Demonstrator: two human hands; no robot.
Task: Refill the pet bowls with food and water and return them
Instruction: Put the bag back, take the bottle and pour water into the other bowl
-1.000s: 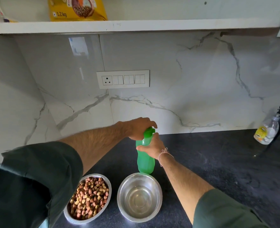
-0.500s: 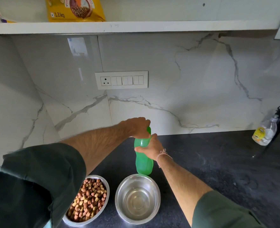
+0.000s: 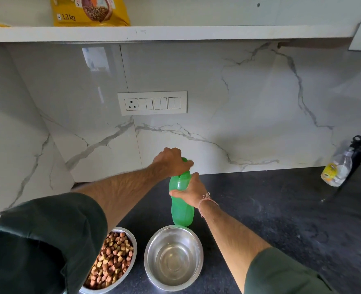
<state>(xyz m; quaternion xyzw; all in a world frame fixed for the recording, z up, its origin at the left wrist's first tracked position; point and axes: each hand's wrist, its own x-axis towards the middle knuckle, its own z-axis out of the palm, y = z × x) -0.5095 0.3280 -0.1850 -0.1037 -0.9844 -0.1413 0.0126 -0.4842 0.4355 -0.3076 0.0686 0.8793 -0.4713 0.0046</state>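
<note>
Bowls sat at the counter's near edge: the food bowl [image 3: 111, 259] was full of kibble, the water bowl [image 3: 174, 257] seemingly held little. Behind them stood the green bottle [image 3: 182, 206]; the right hand [image 3: 189, 190] gripped its neck while the left hand [image 3: 172, 162] closed over the cap, hiding it. Opening or closing was unclear; pouring looked next.

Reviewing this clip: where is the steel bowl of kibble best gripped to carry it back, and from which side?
Judging by shape, take the kibble bowl by its flared rim, from the near-left side, thumb over the rim and fingers under the wall. It is heaped, so keep it level. The right side is crowded by the water bowl, and the green bottle stands behind.
</note>
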